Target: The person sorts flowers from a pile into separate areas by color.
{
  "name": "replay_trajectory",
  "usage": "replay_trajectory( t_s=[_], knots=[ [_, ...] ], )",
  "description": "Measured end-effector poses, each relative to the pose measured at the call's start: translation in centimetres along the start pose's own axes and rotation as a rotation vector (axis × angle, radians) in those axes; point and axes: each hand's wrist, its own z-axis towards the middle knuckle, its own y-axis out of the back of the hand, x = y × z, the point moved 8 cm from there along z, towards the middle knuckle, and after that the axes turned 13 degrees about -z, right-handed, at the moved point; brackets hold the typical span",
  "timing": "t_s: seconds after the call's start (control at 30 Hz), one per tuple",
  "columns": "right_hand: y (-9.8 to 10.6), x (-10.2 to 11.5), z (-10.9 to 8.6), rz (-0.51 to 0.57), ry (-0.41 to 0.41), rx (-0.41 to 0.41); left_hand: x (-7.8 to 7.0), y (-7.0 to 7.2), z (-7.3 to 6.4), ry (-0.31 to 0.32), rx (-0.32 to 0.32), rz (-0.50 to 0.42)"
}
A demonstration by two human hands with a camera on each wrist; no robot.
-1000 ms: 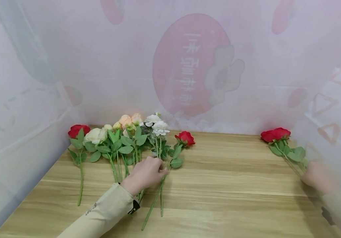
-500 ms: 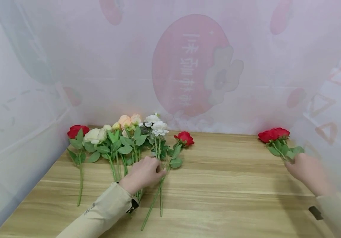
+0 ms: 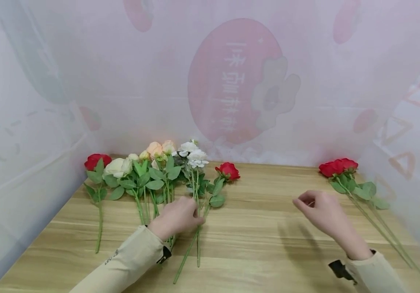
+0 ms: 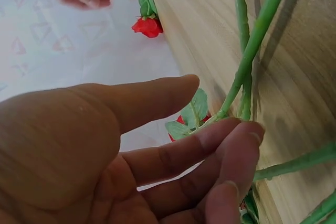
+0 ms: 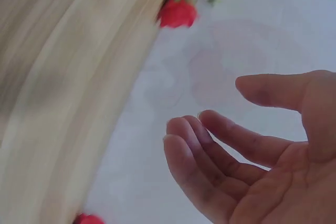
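Note:
My left hand (image 3: 178, 217) is over the flower stems left of the middle. In the left wrist view its thumb stands apart from loosely bent fingers, whose tips are right at two crossed green stems (image 4: 251, 59). A red rose (image 3: 228, 171) with leaves tops stems just right of this hand. White flowers (image 3: 196, 157), peach roses (image 3: 155, 149) and a cream rose (image 3: 117, 167) lie beyond it. My right hand (image 3: 327, 211) hovers above the table with fingers loosely bent and nothing in them. To its right lie red roses (image 3: 338, 167) on long stems.
Another red rose (image 3: 97, 161) lies at the far left of the wooden table (image 3: 261, 252). Pale printed cloth (image 3: 140, 73) hangs behind the table and along both sides.
My right hand has let go of the red roses' stems at the right and moved left, away from them. My left hand has barely moved at the stems; its thumb has shifted slightly.

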Motion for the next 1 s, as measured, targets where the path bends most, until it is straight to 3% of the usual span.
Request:
replay_trajectory(
  t_s=[0.23,0.4,0.67,1.0],
  knots=[
    [-1.4,5.7,-0.5,-0.014,0.120,-0.044,0.1,-0.4,-0.1,-0.004,0.010,0.001],
    [-2.9,7.9,-1.0,-0.017,0.161,-0.026,0.2,-1.1,-0.1,0.005,0.033,0.019],
    [-3.3,8.5,-1.2,-0.019,0.177,-0.060,-0.1,-1.6,-0.5,-0.001,0.041,0.060],
    [-3.5,8.2,-1.0,-0.001,0.166,-0.038,-0.4,-1.6,-0.5,-0.022,0.012,0.023]
  ],
)
